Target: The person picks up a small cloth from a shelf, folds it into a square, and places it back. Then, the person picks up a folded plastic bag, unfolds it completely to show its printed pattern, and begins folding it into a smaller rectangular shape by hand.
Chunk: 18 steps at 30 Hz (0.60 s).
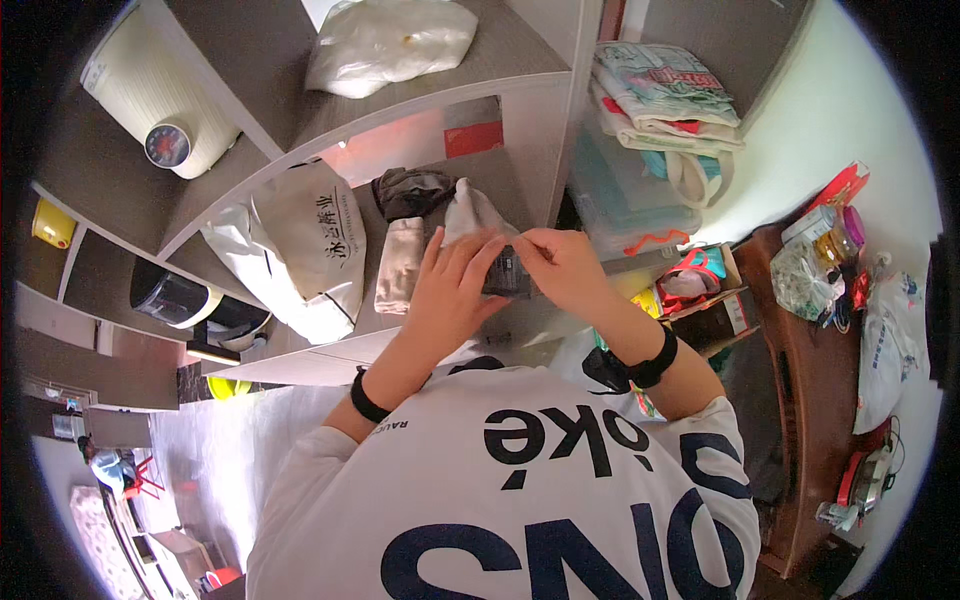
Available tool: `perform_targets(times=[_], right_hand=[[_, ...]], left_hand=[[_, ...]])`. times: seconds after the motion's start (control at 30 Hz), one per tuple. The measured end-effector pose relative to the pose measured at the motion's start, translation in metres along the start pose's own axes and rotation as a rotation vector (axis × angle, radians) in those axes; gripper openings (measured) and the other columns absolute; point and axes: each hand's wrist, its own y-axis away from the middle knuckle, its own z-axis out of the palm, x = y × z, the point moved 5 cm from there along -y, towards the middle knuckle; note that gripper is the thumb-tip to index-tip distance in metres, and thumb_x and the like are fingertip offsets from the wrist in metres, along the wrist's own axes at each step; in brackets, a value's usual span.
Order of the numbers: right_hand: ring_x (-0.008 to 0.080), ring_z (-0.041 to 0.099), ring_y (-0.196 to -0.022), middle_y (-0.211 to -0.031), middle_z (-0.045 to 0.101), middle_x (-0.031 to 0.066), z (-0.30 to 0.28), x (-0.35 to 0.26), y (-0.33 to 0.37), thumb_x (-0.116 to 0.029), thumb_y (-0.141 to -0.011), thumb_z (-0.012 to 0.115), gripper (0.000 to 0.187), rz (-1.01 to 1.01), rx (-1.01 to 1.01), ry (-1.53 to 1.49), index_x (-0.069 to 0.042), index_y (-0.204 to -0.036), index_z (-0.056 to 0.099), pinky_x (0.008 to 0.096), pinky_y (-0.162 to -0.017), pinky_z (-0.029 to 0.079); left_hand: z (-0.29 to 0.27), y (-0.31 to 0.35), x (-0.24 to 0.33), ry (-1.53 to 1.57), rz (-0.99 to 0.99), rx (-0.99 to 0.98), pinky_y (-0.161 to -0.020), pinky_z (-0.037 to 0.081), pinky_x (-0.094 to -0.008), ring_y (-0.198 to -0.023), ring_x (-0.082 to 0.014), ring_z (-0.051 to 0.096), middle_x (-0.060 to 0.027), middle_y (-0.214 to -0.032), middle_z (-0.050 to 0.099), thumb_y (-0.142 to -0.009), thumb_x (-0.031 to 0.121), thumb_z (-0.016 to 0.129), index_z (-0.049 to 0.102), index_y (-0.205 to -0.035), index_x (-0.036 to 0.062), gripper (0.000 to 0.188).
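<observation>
My left hand [460, 280] reaches over the shelf with its fingers stretched out and slightly apart, its fingertips by a light grey cloth [474, 210]. Beside it, my right hand [565, 270] has thumb and forefinger pinched together at the edge of that cloth; what lies between them is too small to make out. A dark packet [510, 275] is partly hidden between the two hands. Left of my left hand lies a folded beige cloth [401, 262], and behind it a crumpled dark grey cloth [412, 190].
A white drawstring bag [305, 240] stands left on the shelf; a white plastic bag [390, 45] lies above. Folded tote bags [665, 95] rest on a clear plastic bin [625, 190] at right. An open cardboard box [715, 310] stands near a brown cabinet [810, 400].
</observation>
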Motion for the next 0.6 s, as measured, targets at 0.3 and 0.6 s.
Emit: perform_targets(times=[0.3, 0.6], right_hand=[[0.024, 0.059, -0.068, -0.076, 0.059, 0.014, 0.052, 0.066, -0.031, -0.024, -0.078, 0.056, 0.026, 0.041, -0.182, -0.037, -0.001, -0.09, 0.056, 0.0326, -0.061, 0.045], [0.0296, 0.054, -0.076, -0.083, 0.055, 0.013, 0.107, 0.133, -0.034, -0.023, -0.074, 0.057, 0.022, 0.004, -0.158, 0.488, -0.003, -0.082, 0.053, 0.0367, -0.065, 0.043]], left_hand=[[0.012, 0.057, -0.064, 1.289, -0.568, 0.225, -0.08, 0.043, -0.0354, -0.092, -0.0225, 0.054, -0.0132, -0.108, 0.05, -0.084, 0.031, 0.05, 0.034, -0.115, 0.0028, 0.045], [-0.011, 0.064, -0.065, 1.663, -0.712, 0.354, -0.072, 0.047, -0.0369, -0.079, -0.0243, 0.059, -0.015, -0.098, 0.055, -0.086, 0.052, 0.018, 0.039, -0.114, 0.006, 0.058]])
